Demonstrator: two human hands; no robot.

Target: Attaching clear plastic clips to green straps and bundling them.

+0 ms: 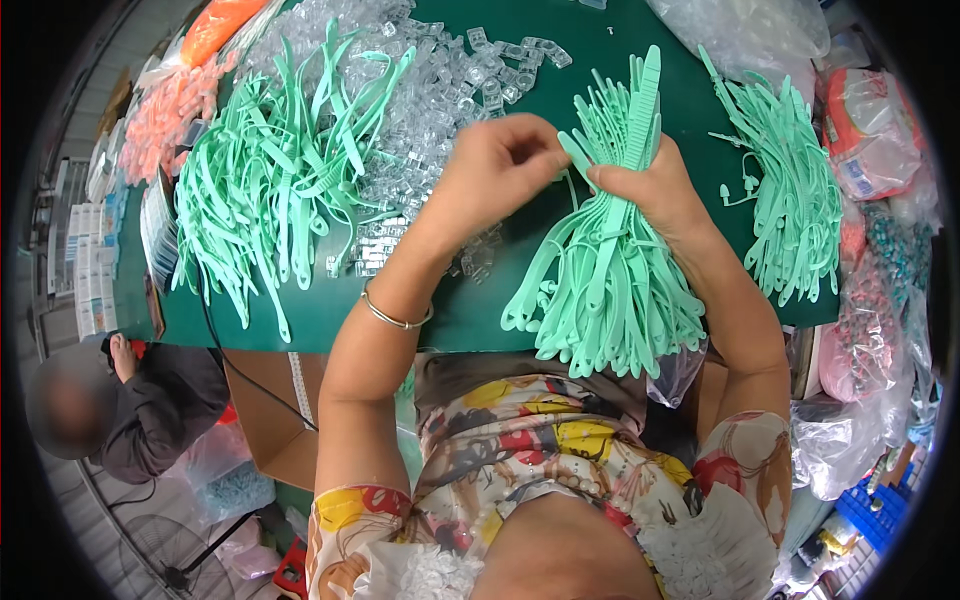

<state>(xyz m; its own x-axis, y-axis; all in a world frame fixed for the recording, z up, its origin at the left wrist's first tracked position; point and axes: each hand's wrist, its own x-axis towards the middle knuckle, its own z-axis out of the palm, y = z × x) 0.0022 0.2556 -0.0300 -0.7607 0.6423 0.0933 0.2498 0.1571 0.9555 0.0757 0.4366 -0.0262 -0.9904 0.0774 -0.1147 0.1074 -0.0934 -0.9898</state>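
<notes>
My right hand (655, 190) grips a thick bundle of mint-green plastic straps (610, 270), whose looped ends hang over the near edge of the green table (460, 310). My left hand (495, 165) pinches a single green strap at the top of that bundle, fingertips close to my right thumb. A metal bangle sits on my left wrist. A heap of small clear plastic clips (440, 80) lies just behind my left hand.
A loose pile of green straps (270, 170) lies at the left of the table, another pile (790, 190) at the right. Orange parts (165, 110) sit far left. Plastic bags (880, 280) crowd the right. A seated person (120, 410) is lower left, beside a cardboard box (270, 420).
</notes>
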